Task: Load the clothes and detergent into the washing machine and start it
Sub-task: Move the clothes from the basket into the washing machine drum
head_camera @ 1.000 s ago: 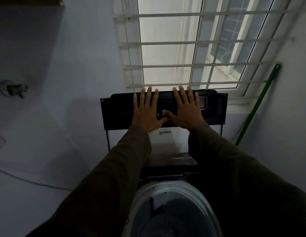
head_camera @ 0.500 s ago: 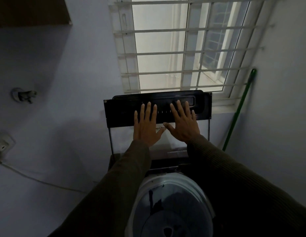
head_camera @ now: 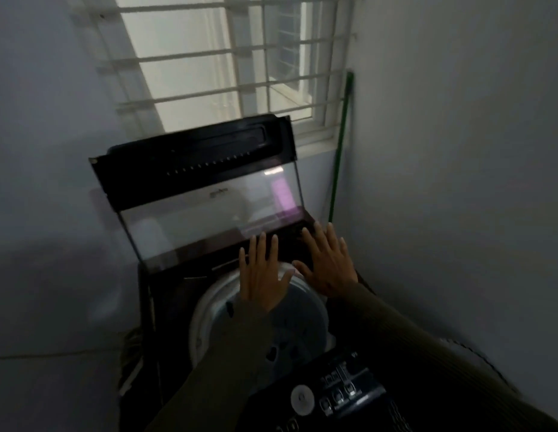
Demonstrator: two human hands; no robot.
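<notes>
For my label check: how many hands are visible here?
2. The left hand is spread flat over the drum rim, below the raised lid; the right hand is just to its right, fingers at the lid's base.

The person wears a dark olive-green knitted top with long sleeves; the right sleeve (head_camera: 427, 335) shows fine lengthwise ribbing; the left sleeve (head_camera: 224, 357) looks blurred and plainer; both end at the wrists, leaving the left hand (head_camera: 261, 274) and right hand (head_camera: 329, 264) bare.
</notes>
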